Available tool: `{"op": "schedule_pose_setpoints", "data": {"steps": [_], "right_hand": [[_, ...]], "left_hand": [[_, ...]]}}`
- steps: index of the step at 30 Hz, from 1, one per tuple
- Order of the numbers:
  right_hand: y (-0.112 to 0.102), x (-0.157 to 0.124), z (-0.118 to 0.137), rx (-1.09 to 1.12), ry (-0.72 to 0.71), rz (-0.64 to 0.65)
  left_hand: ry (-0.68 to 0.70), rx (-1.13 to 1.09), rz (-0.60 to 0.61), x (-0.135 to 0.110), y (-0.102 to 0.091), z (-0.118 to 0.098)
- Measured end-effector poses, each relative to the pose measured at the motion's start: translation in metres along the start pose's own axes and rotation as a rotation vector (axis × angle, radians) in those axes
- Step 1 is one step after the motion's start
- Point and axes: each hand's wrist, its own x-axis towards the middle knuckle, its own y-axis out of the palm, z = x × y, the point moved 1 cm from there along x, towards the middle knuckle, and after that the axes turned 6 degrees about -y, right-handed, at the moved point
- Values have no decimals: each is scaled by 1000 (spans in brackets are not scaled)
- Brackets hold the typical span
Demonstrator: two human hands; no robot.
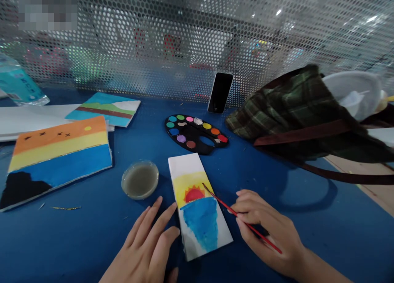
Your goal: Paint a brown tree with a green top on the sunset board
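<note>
A narrow white paper (200,209) lies on the blue table, painted with a yellow sky, a red sun and a blue patch. My right hand (266,229) pinches a thin red paintbrush (240,217), whose tip rests at the sun's right edge. My left hand (147,246) lies flat with fingers spread on the table, its fingertips touching the paper's left edge. A black palette (197,133) with several coloured paint pans sits behind the paper. A small round dish of murky water (140,179) stands left of the paper.
Two painted canvases (58,155) (106,108) lie at the left over white sheets. A black phone (220,92) leans on the perforated metal screen. A plaid bag (304,114) with brown straps fills the right. A plastic bottle (18,83) sits far left.
</note>
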Motion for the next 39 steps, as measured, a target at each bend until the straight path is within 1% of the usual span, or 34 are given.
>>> {"op": "schedule_pose_setpoints", "data": {"steps": [4, 12, 19, 26, 30, 35, 39], "right_hand": [[-1, -1, 1, 12, -2, -6], [-2, -2, 2, 1, 5, 8], [-4, -1, 5, 11, -1, 7], [-5, -5, 6, 16, 2, 22], [-6, -7, 6, 16, 10, 44], [-14, -4, 10, -9, -3, -7], [-17, -2, 11, -79, 9, -17]], "left_hand": [[18, 25, 14, 0, -1, 0], [13, 17, 9, -2, 1, 1], [-25, -23, 17, -2, 2, 1], [8, 18, -5, -1, 1, 2], [8, 25, 2, -2, 1, 1], [-3, -4, 10, -1, 1, 1], [11, -2, 13, -2, 2, 0]]}}
